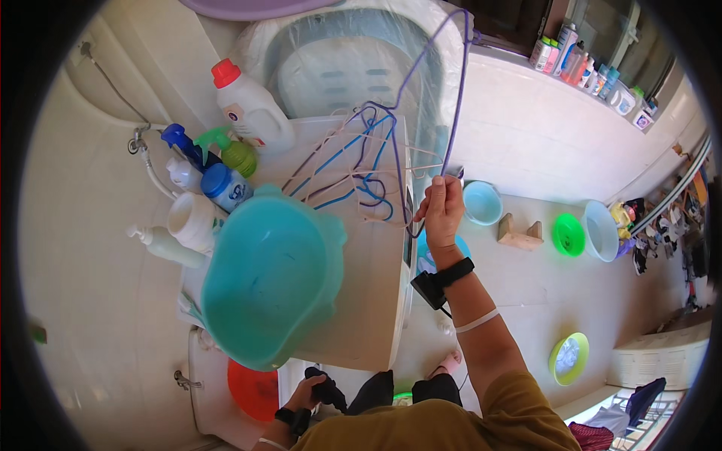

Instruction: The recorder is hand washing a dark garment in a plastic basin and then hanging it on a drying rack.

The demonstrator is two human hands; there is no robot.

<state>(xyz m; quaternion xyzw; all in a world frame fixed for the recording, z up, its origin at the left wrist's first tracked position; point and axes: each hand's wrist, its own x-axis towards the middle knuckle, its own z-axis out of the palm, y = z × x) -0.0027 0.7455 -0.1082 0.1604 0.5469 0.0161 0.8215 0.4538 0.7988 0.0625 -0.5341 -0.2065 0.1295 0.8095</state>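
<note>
My right hand (443, 207) grips a purple wire clothes hanger (453, 121), which rises over the right edge of a white cabinet-like top (364, 315). Blue, purple and pale hangers (338, 195) lie tangled on that surface, close to the held one. Low in the view, my left hand (304, 393) holds a dark, bunched piece of cloth (329, 389) near my body. Between my hands, on the left part of the top, sits a turquoise plastic basin (271, 276); no contents are visible in it.
Bottles, a green spray bottle (240, 158) and a large white jug (254, 110) line the back left. A plastic-wrapped baby bathtub (344, 73) stands behind. A red basin (251, 389) is at lower left. On the floor are a wooden stool (519, 234) and several basins, including a yellow-green one (581, 369).
</note>
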